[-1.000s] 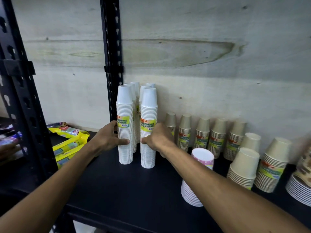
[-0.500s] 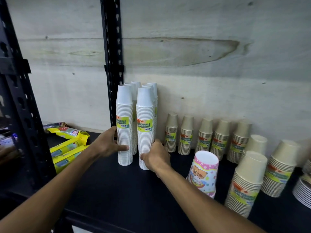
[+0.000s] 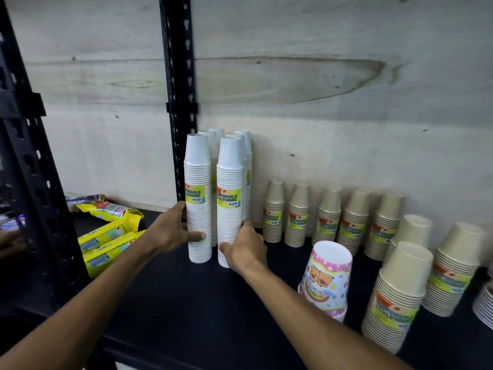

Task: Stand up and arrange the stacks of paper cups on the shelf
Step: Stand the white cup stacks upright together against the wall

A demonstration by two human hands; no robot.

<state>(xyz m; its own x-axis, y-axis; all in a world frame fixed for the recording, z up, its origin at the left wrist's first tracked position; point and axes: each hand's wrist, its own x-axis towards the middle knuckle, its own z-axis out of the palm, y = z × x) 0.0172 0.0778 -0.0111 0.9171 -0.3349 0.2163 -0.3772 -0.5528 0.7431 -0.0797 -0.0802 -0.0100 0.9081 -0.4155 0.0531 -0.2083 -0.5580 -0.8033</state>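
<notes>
Several tall white paper cup stacks stand upright, rims down, at the back left of the black shelf (image 3: 186,303). My left hand (image 3: 170,231) grips the lower part of the front left white stack (image 3: 198,188). My right hand (image 3: 246,248) holds the base of the front right white stack (image 3: 229,193), which stands close beside the left one. More white stacks (image 3: 241,145) stand right behind them against the wall. A pink patterned cup stack (image 3: 326,279) stands tilted to the right of my right arm.
A row of short beige cup stacks (image 3: 328,217) lines the wooden back wall. Larger beige stacks (image 3: 397,297) stand at the right, with white plates (image 3: 484,308) at the edge. Yellow packets (image 3: 109,236) lie left, beside the black upright post (image 3: 178,102).
The front right white stack has slid left, close to the left one. My right hand dropped from its middle to its base. The pink stack now shows its patterned side, more upright.
</notes>
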